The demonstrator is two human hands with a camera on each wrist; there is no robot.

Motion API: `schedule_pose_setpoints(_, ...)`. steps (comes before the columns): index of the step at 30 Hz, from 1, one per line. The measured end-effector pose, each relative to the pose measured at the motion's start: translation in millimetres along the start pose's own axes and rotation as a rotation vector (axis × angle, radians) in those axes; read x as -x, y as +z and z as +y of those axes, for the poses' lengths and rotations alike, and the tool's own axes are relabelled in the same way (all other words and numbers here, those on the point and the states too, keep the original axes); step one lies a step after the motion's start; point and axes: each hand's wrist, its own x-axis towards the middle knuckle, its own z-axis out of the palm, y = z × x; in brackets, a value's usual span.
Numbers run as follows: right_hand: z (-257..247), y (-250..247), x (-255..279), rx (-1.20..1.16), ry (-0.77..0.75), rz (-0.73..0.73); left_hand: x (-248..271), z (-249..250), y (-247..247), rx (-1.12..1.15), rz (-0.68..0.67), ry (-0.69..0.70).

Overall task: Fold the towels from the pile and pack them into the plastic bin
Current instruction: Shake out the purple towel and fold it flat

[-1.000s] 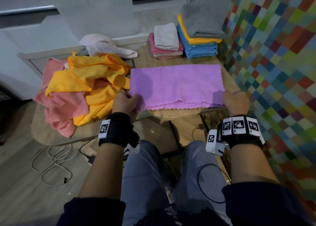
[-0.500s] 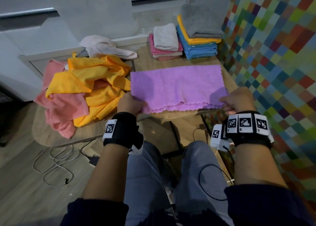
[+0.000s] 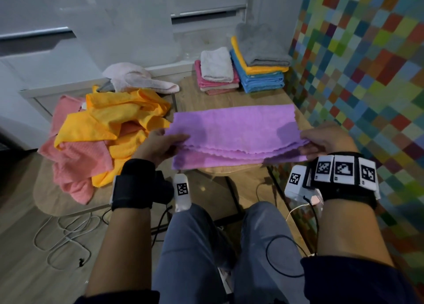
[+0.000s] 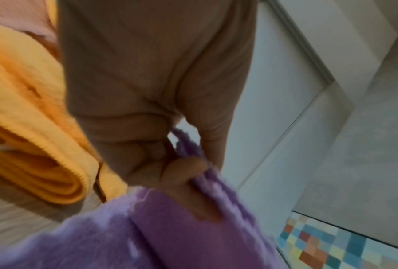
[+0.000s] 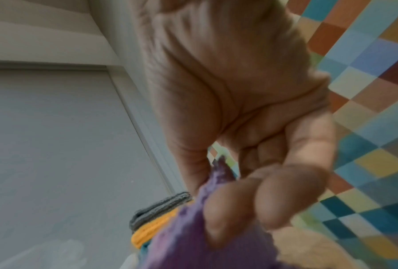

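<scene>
A purple towel, folded in layers, lies across the wooden table. My left hand pinches its near left corner and my right hand pinches its near right corner, and the near edge is lifted off the table. The left wrist view shows thumb and fingers clamped on purple cloth. In the right wrist view my fingers pinch the purple corner. An unfolded pile of orange and pink towels sits to the left. No plastic bin shows in any view.
Folded towels stand at the table's far side: a white-on-pink stack and a grey, orange and blue stack. A pale pink cloth lies behind the pile. A colourful checkered wall runs along the right. Cables lie on the floor.
Both hands went from resting at the towel's near corners to pinching them, and the near edge has risen off the table and moved forward.
</scene>
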Motion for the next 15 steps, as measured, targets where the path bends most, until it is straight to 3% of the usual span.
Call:
schedule_pose_setpoints(4,-31.4,5.0,2.7,-0.279,-0.098,-0.054,-17.2,11.4,8.2,0.125,0.118,0.146)
schedule_pose_setpoints(8,-68.2,16.1,-11.5,-0.566,-0.308,0.067,-48.6,31.2,19.1,0.196,0.075,0.166)
schedule_pose_setpoints(12,-93.4,11.3,-8.9,-0.649,-0.492,0.172,-61.2,67.6,24.4,0.301,0.108,0.316)
schedule_pose_setpoints(15,-84.9,7.2,-2.8,-0.649,-0.465,0.174,-60.3,69.8,18.3,0.229,0.14,0.389)
